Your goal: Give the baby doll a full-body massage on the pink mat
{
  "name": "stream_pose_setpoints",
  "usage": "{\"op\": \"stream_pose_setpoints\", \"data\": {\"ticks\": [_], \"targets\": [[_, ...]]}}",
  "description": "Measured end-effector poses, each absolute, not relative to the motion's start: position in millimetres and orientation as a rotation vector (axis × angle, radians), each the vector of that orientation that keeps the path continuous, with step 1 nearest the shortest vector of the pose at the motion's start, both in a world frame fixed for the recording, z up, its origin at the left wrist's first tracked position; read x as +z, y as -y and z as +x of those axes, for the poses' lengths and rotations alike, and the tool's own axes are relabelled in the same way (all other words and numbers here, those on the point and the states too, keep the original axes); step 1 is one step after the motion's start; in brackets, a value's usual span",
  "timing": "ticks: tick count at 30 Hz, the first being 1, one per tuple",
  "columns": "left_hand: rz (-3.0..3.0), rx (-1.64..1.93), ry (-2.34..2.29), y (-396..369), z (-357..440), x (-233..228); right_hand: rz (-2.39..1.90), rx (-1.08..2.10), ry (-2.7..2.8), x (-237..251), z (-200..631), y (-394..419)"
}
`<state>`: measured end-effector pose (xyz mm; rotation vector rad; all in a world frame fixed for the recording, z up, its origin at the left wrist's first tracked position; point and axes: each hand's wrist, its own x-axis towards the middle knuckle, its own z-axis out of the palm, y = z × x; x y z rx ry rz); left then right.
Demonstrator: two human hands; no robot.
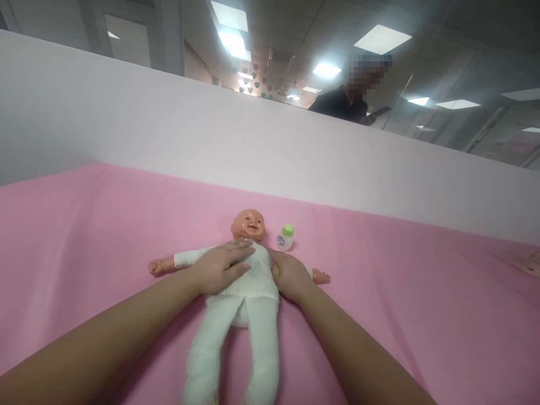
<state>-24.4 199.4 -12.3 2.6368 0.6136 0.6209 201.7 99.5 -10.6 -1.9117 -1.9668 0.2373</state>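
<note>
White-clothed doll (248, 281) lies face-up, head away; left hand (221, 267) rests flat on its chest, fingers together, right hand (291, 275) cups its side.

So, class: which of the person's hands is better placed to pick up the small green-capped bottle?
Probably the right hand: it rests at the doll's side nearest the bottle, while the left hand lies flat across the chest.
</note>
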Motion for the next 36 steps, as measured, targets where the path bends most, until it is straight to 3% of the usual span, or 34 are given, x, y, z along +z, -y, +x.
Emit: {"op": "stream_pose_setpoints", "data": {"ticks": [6,15,24,36], "targets": [[2.503,0.667,-1.066,-219,-31,-16,-1.613,0.031,2.019,-16,193,-86],[2.557,0.611,-1.147,-221,-27,-19,-0.944,0.362,2.478,19,137,-40],[2.597,0.579,-1.14,-219,-23,-20,-1.302,0.375,2.507,7,156,-68],[2.601,0.771,-1.024,-211,-25,-14,-1.784,0.312,2.058,-4,207,-97]]}}
